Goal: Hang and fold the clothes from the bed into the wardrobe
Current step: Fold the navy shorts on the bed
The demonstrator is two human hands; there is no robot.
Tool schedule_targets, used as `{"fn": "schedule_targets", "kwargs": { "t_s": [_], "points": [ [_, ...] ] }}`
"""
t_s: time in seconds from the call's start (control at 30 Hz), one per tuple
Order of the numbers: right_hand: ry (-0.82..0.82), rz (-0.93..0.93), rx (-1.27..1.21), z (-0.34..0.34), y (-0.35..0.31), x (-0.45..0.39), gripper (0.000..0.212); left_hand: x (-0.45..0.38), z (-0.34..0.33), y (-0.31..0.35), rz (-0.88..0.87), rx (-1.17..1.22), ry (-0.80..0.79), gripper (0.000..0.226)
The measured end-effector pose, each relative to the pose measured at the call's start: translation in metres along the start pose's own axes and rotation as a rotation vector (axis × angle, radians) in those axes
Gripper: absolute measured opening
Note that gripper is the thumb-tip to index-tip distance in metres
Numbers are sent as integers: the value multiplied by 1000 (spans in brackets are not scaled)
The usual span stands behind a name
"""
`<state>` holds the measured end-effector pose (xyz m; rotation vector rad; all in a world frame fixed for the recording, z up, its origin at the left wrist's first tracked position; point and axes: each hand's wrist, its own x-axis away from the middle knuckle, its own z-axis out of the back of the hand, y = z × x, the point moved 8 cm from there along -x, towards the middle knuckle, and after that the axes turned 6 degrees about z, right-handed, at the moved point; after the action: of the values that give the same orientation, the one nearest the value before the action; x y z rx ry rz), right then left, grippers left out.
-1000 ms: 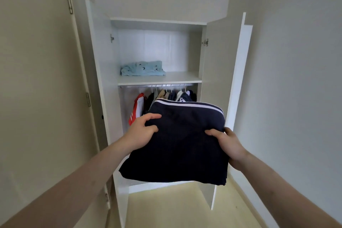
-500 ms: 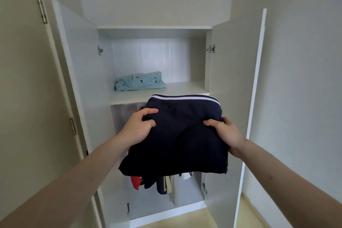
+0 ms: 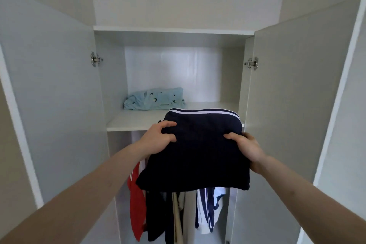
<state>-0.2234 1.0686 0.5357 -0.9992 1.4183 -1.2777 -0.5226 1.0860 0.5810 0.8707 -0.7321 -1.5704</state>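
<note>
A folded navy garment [image 3: 200, 150] with a white stripe along its far edge is held flat in front of the open white wardrobe. My left hand [image 3: 158, 138] grips its left side, thumb on top. My right hand [image 3: 245, 148] grips its right side. The garment's far edge reaches over the front of the wardrobe shelf [image 3: 136, 121]. A folded light-blue garment [image 3: 154, 98] with small dark bird prints lies on the shelf at the back left.
Both wardrobe doors stand open, the left door [image 3: 55, 89] and right door [image 3: 293, 89] flanking my arms. Below the shelf hang several clothes, among them a red one [image 3: 136, 204], dark ones and a white-and-navy striped one [image 3: 210, 210].
I have come closer to the wardrobe and the navy garment has risen to shelf height, its far edge now over the shelf front. Both hands keep the same grip.
</note>
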Motion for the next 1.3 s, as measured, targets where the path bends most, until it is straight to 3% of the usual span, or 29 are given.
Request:
{"fn": "schedule_targets", "kwargs": {
  "t_s": [0.1,0.23,0.37,0.53,0.67,0.8,0.87,1.0,1.17,1.3],
  "points": [
    [-23,-27,10,-7,6,-48,79,-45,-1,-2,35,-5,6,57],
    [-16,-33,39,-13,9,-114,54,-111,-4,-2,63,58,-24,55],
    [-4,-33,68,-24,9,-180,44,-184,-6,-12,103,79,-52,54],
    [88,-12,84,-37,-2,-265,75,-280,0,-5,71,135,-87,54],
    [199,68,137,-45,-26,-321,63,-354,2,-2,13,167,-114,60],
    [313,133,549,-52,-40,-347,74,-402,-19,-30,37,-29,-256,77],
    [242,174,774,-74,-31,-346,69,-413,-33,-53,26,-237,-329,83],
    [28,306,1048,-132,11,-332,64,-408,-63,-84,-40,-440,-508,72],
    [-60,256,1387,-153,63,-338,72,-410,-94,-103,-196,-688,-516,79],
    [-30,200,1454,-136,81,-369,68,-426,-115,-96,-246,-623,-477,80]
  ]
}}
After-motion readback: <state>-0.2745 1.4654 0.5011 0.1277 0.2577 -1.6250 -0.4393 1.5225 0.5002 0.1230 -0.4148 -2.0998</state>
